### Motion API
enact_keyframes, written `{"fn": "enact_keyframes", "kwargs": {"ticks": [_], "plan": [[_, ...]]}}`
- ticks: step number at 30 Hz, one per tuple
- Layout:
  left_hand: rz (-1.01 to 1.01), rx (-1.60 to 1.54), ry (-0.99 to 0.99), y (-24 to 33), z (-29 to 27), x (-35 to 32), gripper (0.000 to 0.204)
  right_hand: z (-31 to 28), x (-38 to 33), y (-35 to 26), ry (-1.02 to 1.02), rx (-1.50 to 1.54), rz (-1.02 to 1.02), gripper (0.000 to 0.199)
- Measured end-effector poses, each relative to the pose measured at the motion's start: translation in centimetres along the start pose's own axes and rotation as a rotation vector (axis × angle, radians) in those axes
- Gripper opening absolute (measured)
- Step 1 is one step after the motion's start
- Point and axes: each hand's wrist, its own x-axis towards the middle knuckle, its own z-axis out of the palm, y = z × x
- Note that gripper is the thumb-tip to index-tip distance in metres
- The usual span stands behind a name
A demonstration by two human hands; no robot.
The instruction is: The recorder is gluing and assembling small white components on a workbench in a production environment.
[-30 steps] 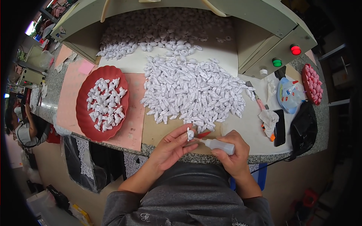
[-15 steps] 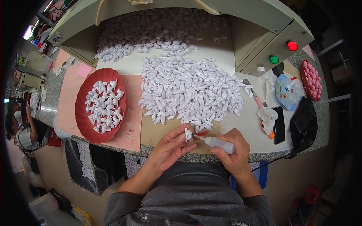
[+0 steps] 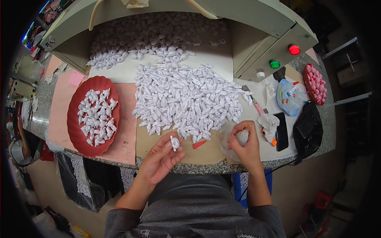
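My left hand [image 3: 160,157] pinches a small white plastic figure part [image 3: 174,143] between thumb and fingers, with a round opening turned up. To its right, my right hand [image 3: 247,147] is closed at the table's front edge around a translucent squeeze bottle [image 3: 241,137], largely hidden by the fingers. A flat red piece [image 3: 199,144] lies on the brown paper between the hands. Just beyond them spreads a large heap of white plastic parts [image 3: 186,99]. On the left, a red scalloped tray [image 3: 73,123] holds several white figures [image 3: 97,117].
A grey-green cabinet [image 3: 274,43] with lit red and green buttons stands behind, more white parts inside. At right are a phone [image 3: 281,133], crumpled tissue [image 3: 269,125], a blue-rimmed container [image 3: 291,97], a black bag [image 3: 311,129] and a red bowl of pink pieces [image 3: 316,83].
My right hand has drawn the bottle away from the white part, and its nozzle no longer points at it. My left hand still holds the part. The whole view has shifted slightly.
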Motion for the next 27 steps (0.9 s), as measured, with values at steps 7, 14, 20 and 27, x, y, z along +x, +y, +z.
{"fn": "enact_keyframes", "kwargs": {"ticks": [7, 14, 20, 27], "plan": [[0.0, -0.048, -0.059, -0.3, 0.0, -0.1, 0.032, 1.4, 1.7, 0.5, -0.202, -0.918, -0.405, 0.022], [-0.064, -0.039, -0.023, -0.9, 0.5, 0.3, 0.031, 0.1, 0.6, 0.2, -0.158, -0.711, -0.227, 0.016], [-0.074, 0.008, -0.029, -1.5, 0.9, 0.6, 0.03, 0.4, -0.6, 0.2, -0.087, -0.306, -0.05, 0.01], [-0.03, 0.088, -0.112, -2.1, 0.9, 0.9, 0.027, 2.9, -2.2, -1.3, -0.221, -0.141, -0.008, 0.013]]}}
